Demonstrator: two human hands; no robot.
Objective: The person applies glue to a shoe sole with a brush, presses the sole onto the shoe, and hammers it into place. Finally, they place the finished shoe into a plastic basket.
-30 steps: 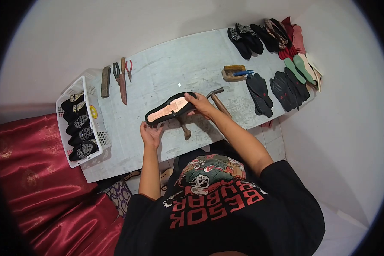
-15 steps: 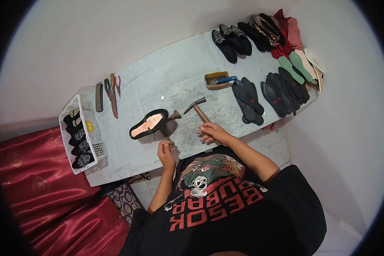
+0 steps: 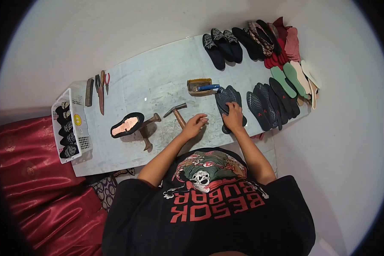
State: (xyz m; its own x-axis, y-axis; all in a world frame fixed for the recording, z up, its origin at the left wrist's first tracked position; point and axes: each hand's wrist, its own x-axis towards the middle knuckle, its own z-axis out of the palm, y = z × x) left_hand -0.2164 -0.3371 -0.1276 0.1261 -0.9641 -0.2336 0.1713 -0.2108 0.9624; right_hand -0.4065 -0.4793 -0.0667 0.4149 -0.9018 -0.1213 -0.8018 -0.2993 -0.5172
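Observation:
My right hand [image 3: 233, 117] rests on a pair of black shoe soles [image 3: 234, 94], its fingers bent over one of them. Close by on the left, my left hand [image 3: 195, 125] hovers over the table with fingers apart and nothing in them. The hammer [image 3: 179, 117] lies beside it, part of its handle hidden behind that hand. Farther left, a black shoe [image 3: 128, 125] with a pale insole area showing sits on a metal cobbler's last [image 3: 147, 132].
Several more black soles [image 3: 264, 106] and green insoles [image 3: 283, 81] lie to the right. A small box [image 3: 193, 87] holds a blue-handled tool. Black shoes [image 3: 217, 51] stand at the back. At left are a knife [image 3: 101, 96], pliers [image 3: 107, 83] and a white basket [image 3: 74, 138] of shoes.
My right hand has let go of the hammer, which now lies on the table, and has moved right onto the black soles. My left hand has moved right, away from the last.

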